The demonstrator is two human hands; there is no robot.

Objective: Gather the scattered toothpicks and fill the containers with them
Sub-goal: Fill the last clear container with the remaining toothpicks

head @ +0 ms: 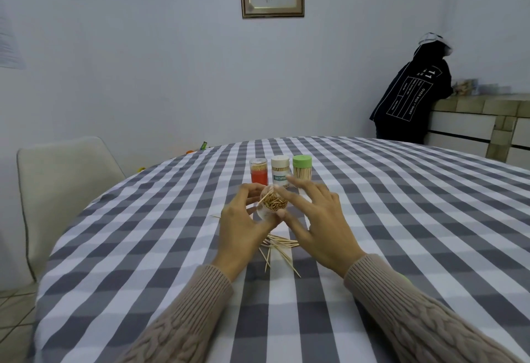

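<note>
My left hand [239,229] grips a clear round container [271,204], tilted toward me and packed with toothpicks. My right hand [318,219] hovers just right of it, fingers spread and straight, with the index finger touching the container's open mouth. Several loose toothpicks [276,248] lie scattered on the checked tablecloth below my hands. Behind stand three upright containers of toothpicks: a red one with no lid [259,171], a white-lidded one [280,171] and a green-lidded one [302,168].
The round table [401,219] wears a grey and white checked cloth. A pale chair [63,187] stands at the left. A person in a dark jacket [413,95] leans on a counter at the far right.
</note>
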